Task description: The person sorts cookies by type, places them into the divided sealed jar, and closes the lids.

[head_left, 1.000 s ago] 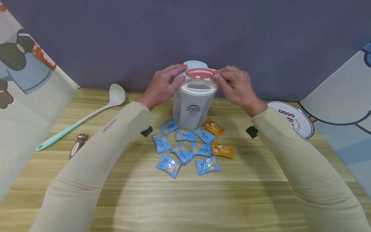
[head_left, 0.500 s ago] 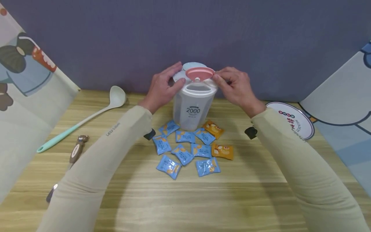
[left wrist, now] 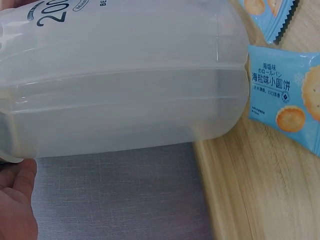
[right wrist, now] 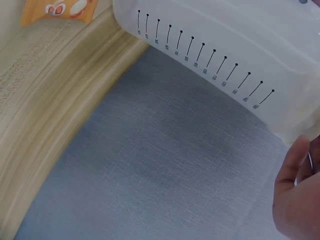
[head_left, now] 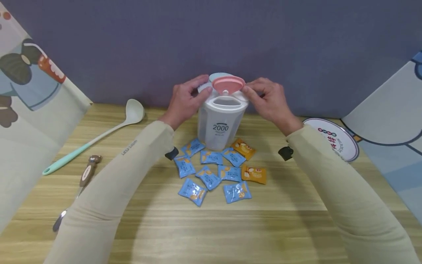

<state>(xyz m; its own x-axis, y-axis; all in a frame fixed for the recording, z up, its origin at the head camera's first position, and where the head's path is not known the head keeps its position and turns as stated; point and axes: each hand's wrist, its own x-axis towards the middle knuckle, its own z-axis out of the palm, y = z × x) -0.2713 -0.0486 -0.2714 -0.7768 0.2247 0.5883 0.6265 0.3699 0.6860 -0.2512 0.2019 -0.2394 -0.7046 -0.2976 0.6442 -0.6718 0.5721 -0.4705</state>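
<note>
A translucent storage container (head_left: 221, 126) marked 2000 stands upright at the back of the table, with a white lid. A pink flap (head_left: 228, 84) tilts up behind an oval opening in the lid, and a pale blue flap (head_left: 219, 76) shows behind it. My left hand (head_left: 186, 99) holds the lid's left side, thumb on top and fingers toward the back. My right hand (head_left: 268, 97) pinches at the pink flap's right edge. Several blue snack packets (head_left: 211, 157) and two orange packets (head_left: 254, 174) lie in front of the container.
A ladle (head_left: 108, 130) with a mint handle lies at the left. Beside it is a bear-handled utensil (head_left: 87, 175), partly under the left sleeve. A round white printed item (head_left: 343, 146) lies at the right, partly behind the right sleeve. A grey panel (head_left: 211, 36) rises behind the container.
The pink flap has tilted further up, with my right hand staying at its edge. My left fingers have drawn back from the blue flap to the lid's left side.
</note>
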